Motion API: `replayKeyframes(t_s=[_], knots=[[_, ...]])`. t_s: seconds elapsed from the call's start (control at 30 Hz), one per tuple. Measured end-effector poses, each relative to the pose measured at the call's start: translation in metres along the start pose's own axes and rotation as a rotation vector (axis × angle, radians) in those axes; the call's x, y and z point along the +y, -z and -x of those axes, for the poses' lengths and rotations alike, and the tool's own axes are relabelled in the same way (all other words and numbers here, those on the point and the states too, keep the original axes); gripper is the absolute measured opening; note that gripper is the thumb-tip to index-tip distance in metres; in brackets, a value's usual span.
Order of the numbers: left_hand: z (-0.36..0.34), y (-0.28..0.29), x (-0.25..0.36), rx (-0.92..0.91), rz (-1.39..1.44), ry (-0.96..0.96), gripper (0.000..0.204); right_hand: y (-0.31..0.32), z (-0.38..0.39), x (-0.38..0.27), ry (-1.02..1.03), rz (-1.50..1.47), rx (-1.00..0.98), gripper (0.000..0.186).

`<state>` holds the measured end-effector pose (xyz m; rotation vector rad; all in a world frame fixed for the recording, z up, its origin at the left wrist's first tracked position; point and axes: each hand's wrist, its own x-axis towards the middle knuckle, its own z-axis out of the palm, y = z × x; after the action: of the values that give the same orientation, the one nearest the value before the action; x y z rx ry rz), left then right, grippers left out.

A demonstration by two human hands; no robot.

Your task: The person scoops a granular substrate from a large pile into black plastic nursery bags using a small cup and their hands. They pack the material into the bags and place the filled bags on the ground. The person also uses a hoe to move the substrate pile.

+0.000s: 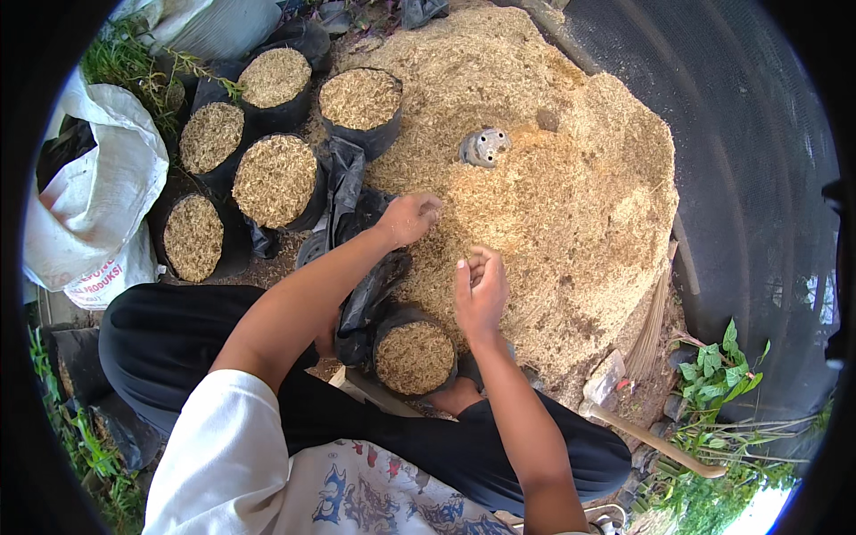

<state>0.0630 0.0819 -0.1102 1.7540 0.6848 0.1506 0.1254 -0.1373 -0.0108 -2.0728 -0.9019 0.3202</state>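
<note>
My left hand [412, 219] hangs over the near left edge of a large heap of pale sawdust [588, 214]. Its fingers are curled; whatever they hold, if anything, is hidden. To its right and nearer to me is my right hand [482, 283], its thumb standing apart from loosely bent fingers, with nothing visible in it. Between my legs stands a black grow bag [414, 358] filled with sawdust mix. Black plastic bags [361, 290] lie limp beside it, under my left forearm. A grey plastic cup with holes [484, 147] rests tilted on the heap, beyond both hands.
Several filled black grow bags [275, 182] stand at the left, next to a white woven sack [111, 178]. Dark netting [713, 178] rises along the right. A wooden handle [660, 441], a stone [604, 376] and green plants [724, 366] are at the lower right.
</note>
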Motion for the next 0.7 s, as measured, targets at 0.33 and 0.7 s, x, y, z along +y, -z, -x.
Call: replayKeyframes(t_s=[0.33, 0.7], knots=[[0.044, -0.024, -0.067, 0.152, -0.686, -0.242, 0.057, -0.037, -0.223, 0.032, -0.072, 0.513, -0.122, 0.070], [0.037, -0.026, -0.079, 0.133, -0.578, -0.210, 0.075, -0.115, -0.312, 0.078, -0.048, 1.406, -0.359, 0.100]])
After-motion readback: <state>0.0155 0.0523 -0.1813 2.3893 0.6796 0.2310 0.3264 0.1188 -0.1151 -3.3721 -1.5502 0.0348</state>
